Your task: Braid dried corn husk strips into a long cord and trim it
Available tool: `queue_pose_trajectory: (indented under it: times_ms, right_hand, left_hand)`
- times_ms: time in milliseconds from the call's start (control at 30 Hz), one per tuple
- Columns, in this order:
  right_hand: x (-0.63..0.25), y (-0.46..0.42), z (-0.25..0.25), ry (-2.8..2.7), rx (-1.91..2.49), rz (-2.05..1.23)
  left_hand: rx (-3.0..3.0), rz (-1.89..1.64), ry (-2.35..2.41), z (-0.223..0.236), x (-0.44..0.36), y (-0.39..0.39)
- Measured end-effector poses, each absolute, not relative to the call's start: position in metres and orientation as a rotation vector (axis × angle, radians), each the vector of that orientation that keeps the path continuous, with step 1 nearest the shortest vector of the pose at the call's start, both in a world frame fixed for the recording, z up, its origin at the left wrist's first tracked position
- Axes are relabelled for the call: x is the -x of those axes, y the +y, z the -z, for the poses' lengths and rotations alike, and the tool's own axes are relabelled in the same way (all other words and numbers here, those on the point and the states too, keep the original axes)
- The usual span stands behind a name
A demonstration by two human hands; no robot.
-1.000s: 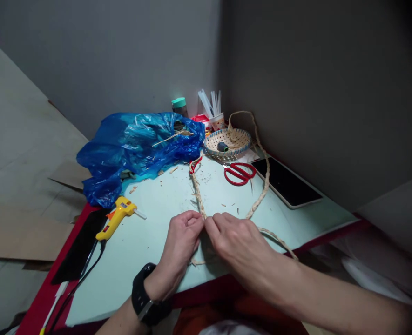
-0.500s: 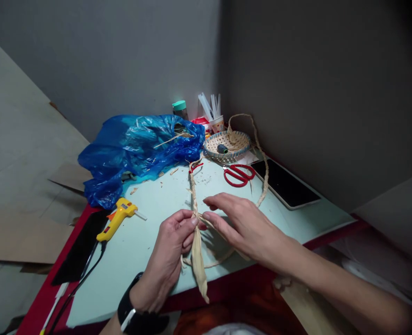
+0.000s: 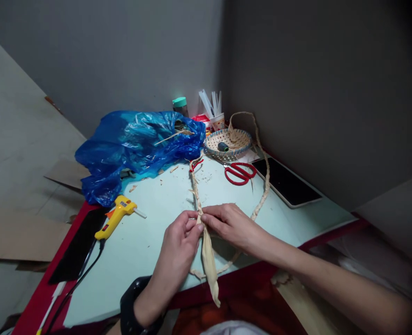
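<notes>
My left hand [image 3: 179, 242] and my right hand [image 3: 228, 224] meet fingertip to fingertip near the front of the pale table [image 3: 157, 204]. Both pinch the near end of a braided straw cord [image 3: 196, 188]. A loose pale husk strip [image 3: 209, 263] hangs down from the pinch past the table's front edge. The braid runs away from my hands to a red clip [image 3: 194, 165]. A second stretch of braid [image 3: 261, 195] curves from behind my right hand back to a small woven basket [image 3: 226, 142]. A black watch sits on my left wrist.
A yellow glue gun [image 3: 117, 216] with a black cable lies at the left. A crumpled blue plastic bag [image 3: 136, 144] fills the back left. Red scissors [image 3: 239, 173] and a dark tablet [image 3: 286, 182] lie at the right. A cup of glue sticks [image 3: 215, 114] stands in the corner.
My right hand opened and reached out, then came back to pinch the braid beside my left hand. The husk strip now hangs lower over the table's edge.
</notes>
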State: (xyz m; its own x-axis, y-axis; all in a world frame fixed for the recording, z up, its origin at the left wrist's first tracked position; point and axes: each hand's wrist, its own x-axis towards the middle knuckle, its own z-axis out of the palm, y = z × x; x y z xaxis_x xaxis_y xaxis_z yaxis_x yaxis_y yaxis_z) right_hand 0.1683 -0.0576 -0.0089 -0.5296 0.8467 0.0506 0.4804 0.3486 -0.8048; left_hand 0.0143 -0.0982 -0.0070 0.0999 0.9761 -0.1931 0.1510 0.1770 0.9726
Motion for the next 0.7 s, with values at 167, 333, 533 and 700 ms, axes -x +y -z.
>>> queue_pose_trajectory:
  times_ms: [167,333,533,700]
  right_hand:
    - [-0.169,-0.061,0.009,-2.153,1.224,-0.913]
    - [-0.17,-0.06,0.005,-2.046,1.17,-1.066]
    - [-0.173,-0.059,-0.001,-1.658,0.965,-1.678]
    - [-0.178,-0.06,0.002,-1.579,0.957,-1.677]
  left_hand:
    - [-1.497,-0.845,1.568,0.0,-0.007,-0.104]
    - [-1.838,-0.801,1.634,-0.01,-0.011,-0.115]
    - [-2.482,-0.993,1.534,0.011,-0.029,-0.129]
    - [-2.188,-0.963,1.453,-0.003,-0.024,-0.123]
